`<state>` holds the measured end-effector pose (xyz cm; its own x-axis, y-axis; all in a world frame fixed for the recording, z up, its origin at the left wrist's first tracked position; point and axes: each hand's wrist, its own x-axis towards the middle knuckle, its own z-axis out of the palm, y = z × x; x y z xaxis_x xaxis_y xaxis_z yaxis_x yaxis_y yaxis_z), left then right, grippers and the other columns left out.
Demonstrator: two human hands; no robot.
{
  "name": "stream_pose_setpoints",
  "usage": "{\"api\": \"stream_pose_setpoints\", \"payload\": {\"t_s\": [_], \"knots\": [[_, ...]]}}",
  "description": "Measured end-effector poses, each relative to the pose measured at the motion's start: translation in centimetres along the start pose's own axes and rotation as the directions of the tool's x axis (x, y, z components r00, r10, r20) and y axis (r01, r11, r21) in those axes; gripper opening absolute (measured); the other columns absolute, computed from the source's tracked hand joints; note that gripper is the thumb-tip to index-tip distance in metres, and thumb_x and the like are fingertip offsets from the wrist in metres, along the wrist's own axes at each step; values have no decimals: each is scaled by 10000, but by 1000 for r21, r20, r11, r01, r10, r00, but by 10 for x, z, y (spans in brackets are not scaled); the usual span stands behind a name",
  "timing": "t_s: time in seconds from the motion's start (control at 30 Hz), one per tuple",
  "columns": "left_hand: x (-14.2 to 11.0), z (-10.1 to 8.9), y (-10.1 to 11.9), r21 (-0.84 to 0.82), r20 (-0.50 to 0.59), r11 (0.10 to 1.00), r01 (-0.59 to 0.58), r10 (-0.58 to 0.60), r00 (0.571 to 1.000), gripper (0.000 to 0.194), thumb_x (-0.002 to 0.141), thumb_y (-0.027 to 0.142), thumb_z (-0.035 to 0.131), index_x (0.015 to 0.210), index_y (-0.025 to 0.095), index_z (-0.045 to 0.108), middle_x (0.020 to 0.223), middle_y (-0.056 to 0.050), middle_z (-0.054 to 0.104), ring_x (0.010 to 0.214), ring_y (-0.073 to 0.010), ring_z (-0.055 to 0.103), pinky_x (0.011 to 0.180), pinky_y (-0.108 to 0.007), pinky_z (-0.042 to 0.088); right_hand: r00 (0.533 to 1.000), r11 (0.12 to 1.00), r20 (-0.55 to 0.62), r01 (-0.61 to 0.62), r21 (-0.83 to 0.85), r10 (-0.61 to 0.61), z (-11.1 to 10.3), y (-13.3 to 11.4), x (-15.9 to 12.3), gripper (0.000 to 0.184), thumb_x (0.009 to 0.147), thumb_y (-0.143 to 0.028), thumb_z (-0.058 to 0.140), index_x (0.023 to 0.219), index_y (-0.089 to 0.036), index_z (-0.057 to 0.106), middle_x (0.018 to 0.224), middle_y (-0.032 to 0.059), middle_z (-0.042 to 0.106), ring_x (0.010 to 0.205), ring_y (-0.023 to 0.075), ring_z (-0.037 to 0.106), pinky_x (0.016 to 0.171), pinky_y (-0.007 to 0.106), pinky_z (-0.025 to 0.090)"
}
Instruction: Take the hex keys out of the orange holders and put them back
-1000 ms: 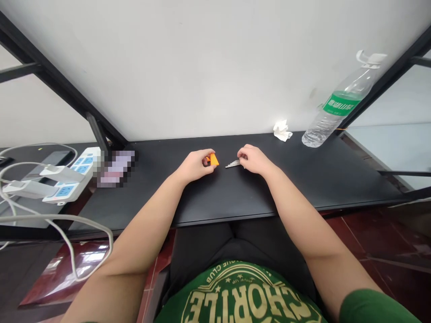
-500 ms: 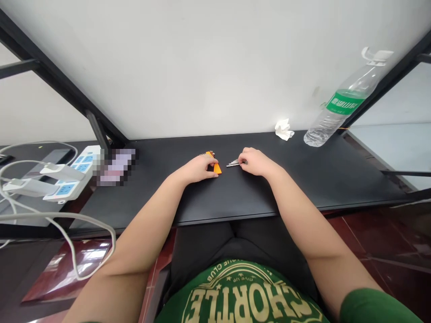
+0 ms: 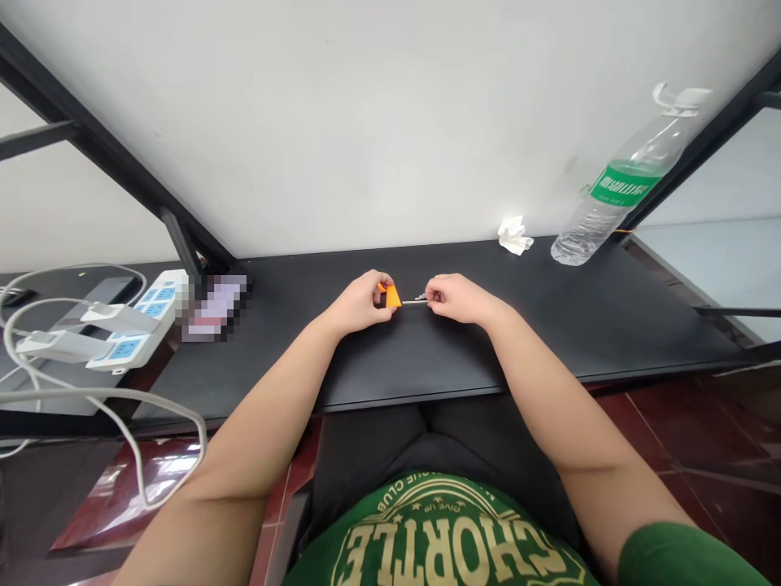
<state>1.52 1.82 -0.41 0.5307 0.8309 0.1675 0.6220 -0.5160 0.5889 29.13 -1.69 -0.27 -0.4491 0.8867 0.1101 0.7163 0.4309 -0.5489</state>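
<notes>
My left hand is closed on a small orange plastic holder, gripped by thumb and fingers just above the black tabletop. Part of the holder is hidden by the fingers. Opposite it, my right hand pinches a thin metal hex key. One end of this key touches, or sits in, the holder's right edge; I cannot tell which. More short metal tips show at the right fingertips, their other ends hidden by the hand.
A crumpled white tissue and a clear bottle with a green label stand by the wall. On the left are a blurred-out phone, a white power strip with chargers and loose white cables. Black frame bars flank the desk.
My right hand has moved slightly left, and one key now reaches the orange holder. My left hand has turned the holder, showing more of its face.
</notes>
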Motion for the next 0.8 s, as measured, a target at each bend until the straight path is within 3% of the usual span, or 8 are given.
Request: {"api": "stream_pose_setpoints", "payload": {"t_s": [0.17,0.4,0.53,0.67,0.8], "knots": [[1,2,-1,-44,-74,996,-76,72,995,440,754,291,788,1156,218,626,869,13,600,738,-155,598,714,-310,518,997,996,-64,56,66,-51,0,2,0,65,897,-139,654,874,-196,675,937,32,668,815,161,604,750,279,453],[0,3,1,6,-94,990,-139,139,986,423,771,289,782,1159,220,629,909,3,601,761,-160,588,736,-315,517,994,991,-83,85,107,-76,-1,-1,0,95,907,-144,642,879,-198,715,959,38,666,811,162,611,756,297,466],[-1,4,5,65,-82,985,-162,167,982,405,789,290,783,1161,228,636,968,-14,632,813,-177,608,765,-325,518,997,968,-81,8,249,12,2,-7,2,79,912,-184,672,949,-199,741,926,27,688,795,160,631,751,303,481],[-2,4,12,101,-86,976,-193,202,976,384,806,287,776,1161,227,642,1008,-28,668,839,-189,624,791,-333,528,990,853,-6,-117,509,139,10,-12,6,213,884,-259,749,1088,-200,750,843,-6,677,712,143,629,654,275,474],[-3,5,20,118,-60,961,-250,258,964,333,837,273,750,1151,217,652,1081,-51,703,880,-195,646,817,-335,537,978,686,126,-206,697,166,17,-20,10,166,850,-251,785,986,-159,765,744,-4,655,569,99,526,542,246,418]]}}
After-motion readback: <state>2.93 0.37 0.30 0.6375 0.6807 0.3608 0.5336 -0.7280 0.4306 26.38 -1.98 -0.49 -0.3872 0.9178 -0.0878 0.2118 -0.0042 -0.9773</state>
